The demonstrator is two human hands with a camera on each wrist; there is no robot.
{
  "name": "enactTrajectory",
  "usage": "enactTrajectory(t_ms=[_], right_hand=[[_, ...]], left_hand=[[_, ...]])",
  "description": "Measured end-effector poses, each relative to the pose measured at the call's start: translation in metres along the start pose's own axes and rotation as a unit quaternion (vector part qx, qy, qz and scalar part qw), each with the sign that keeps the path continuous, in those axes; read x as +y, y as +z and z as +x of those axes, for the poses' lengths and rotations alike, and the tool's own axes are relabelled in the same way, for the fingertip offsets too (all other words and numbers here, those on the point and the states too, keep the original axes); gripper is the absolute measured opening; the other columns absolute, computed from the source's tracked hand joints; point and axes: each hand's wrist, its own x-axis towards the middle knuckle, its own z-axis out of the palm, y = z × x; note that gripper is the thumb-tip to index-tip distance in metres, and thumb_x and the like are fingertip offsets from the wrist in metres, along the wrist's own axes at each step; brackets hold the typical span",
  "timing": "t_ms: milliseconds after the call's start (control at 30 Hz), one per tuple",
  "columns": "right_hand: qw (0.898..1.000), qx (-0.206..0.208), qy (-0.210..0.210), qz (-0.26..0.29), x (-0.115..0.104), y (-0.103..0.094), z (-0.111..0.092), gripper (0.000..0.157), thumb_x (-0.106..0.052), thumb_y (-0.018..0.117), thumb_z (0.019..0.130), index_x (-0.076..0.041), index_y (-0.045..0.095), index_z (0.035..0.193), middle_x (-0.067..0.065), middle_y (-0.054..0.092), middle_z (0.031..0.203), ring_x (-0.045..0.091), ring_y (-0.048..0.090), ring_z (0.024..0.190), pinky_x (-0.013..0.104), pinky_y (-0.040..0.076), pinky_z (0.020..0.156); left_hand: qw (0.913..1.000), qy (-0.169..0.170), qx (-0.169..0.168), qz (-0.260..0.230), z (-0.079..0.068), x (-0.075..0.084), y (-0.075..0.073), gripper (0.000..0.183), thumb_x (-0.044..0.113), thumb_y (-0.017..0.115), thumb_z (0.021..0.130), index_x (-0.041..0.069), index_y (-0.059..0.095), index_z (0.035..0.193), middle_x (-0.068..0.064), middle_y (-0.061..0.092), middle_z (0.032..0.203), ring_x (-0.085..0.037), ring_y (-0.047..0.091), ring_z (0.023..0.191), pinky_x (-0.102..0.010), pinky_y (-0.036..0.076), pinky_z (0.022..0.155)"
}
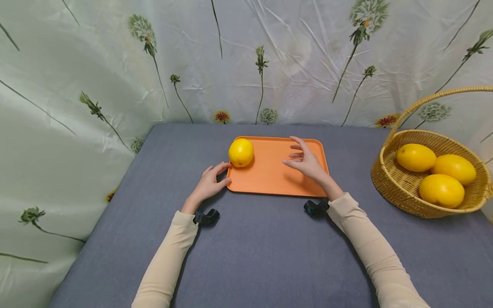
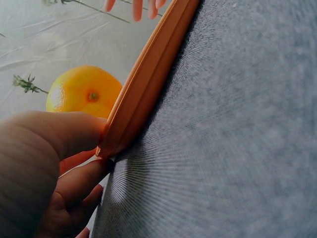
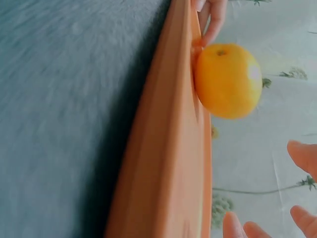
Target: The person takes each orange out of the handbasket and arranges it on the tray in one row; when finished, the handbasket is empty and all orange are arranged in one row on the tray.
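Note:
A smooth, rounded yellow fruit with a small brown spot sits at the left end of an orange tray. My left hand holds the tray's left edge, thumb and fingertips at the rim, close below the fruit. In the left wrist view the thumb meets the rim and a finger lies by the corner. Over the tray's right half is my right hand, fingers spread and nothing in it. The right wrist view shows its fingertips apart from the fruit.
To the right stands a wicker basket with a tall handle, holding three yellow fruits. A grey-blue cloth covers the table. Behind and to the left hangs a pale curtain printed with dandelions. Each wrist wears a black band.

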Motion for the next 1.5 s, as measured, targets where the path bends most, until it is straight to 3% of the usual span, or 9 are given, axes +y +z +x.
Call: enactTrajectory(t_ms=[433,600,700,833,1000,1167,1500], right_hand=[[0.997,0.06,-0.025,-0.048,0.0,-0.044,-0.029,0.077,-0.013,0.065,0.087,-0.016,0.019,0.15,0.025,0.034,0.145,0.04,0.049,0.123,0.049,0.042,0.101],[0.995,0.086,-0.024,-0.052,0.003,-0.058,-0.044,0.072,-0.016,0.064,0.088,-0.014,0.024,0.148,0.022,0.037,0.143,0.033,0.051,0.12,0.016,0.047,0.091],[0.993,0.105,-0.031,-0.04,0.004,-0.065,-0.053,0.067,-0.015,0.063,0.088,-0.012,0.028,0.145,0.018,0.039,0.14,0.016,0.054,0.114,0.003,0.043,0.082],[0.991,0.12,-0.048,-0.021,0.005,-0.075,-0.063,0.062,-0.011,0.063,0.088,-0.015,0.032,0.143,-0.001,0.044,0.131,-0.005,0.053,0.104,0.002,0.043,0.081],[0.987,0.141,-0.078,-0.026,0.002,-0.092,-0.076,0.057,-0.003,0.061,0.087,-0.017,0.037,0.138,-0.023,0.041,0.119,-0.008,0.053,0.102,0.001,0.044,0.081],[0.981,0.164,-0.086,-0.063,0.0,-0.114,-0.091,0.057,-0.001,0.061,0.087,-0.018,0.039,0.137,-0.027,0.042,0.117,-0.011,0.052,0.099,-0.002,0.041,0.08],[0.974,0.207,-0.046,-0.085,-0.001,-0.146,-0.119,0.053,-0.001,0.06,0.087,-0.021,0.042,0.134,-0.027,0.045,0.111,-0.014,0.05,0.096,-0.004,0.038,0.079]], left_hand=[[1.0,-0.004,0.003,-0.001,-0.001,0.001,0.0,0.052,0.021,0.062,0.089,0.002,0.046,0.135,-0.018,0.05,0.14,-0.032,0.032,0.141,-0.056,0.009,0.117],[1.0,-0.004,0.002,0.005,-0.002,0.001,0.0,0.052,0.021,0.062,0.089,0.002,0.046,0.135,-0.018,0.05,0.14,-0.033,0.032,0.141,-0.057,0.009,0.117],[1.0,-0.006,0.0,0.001,-0.002,0.002,0.0,0.052,0.021,0.062,0.089,0.002,0.046,0.135,-0.018,0.049,0.14,-0.032,0.032,0.141,-0.056,0.008,0.117],[1.0,-0.009,-0.002,0.003,-0.002,0.002,0.0,0.052,0.021,0.061,0.089,0.002,0.046,0.135,-0.017,0.049,0.141,-0.032,0.032,0.141,-0.056,0.008,0.117],[0.9999,-0.01,-0.003,0.009,-0.002,0.0,0.0,0.053,0.022,0.06,0.09,0.002,0.045,0.136,-0.017,0.049,0.141,-0.032,0.031,0.142,-0.055,0.008,0.117],[0.9999,-0.009,-0.004,0.01,-0.001,0.0,0.0,0.053,0.022,0.06,0.09,0.002,0.045,0.136,-0.017,0.049,0.141,-0.032,0.03,0.142,-0.055,0.008,0.118],[1.0,0.004,0.0,0.008,-0.002,0.002,-0.001,0.052,0.021,0.061,0.089,0.001,0.046,0.135,-0.018,0.05,0.14,-0.033,0.032,0.141,-0.056,0.009,0.117]])
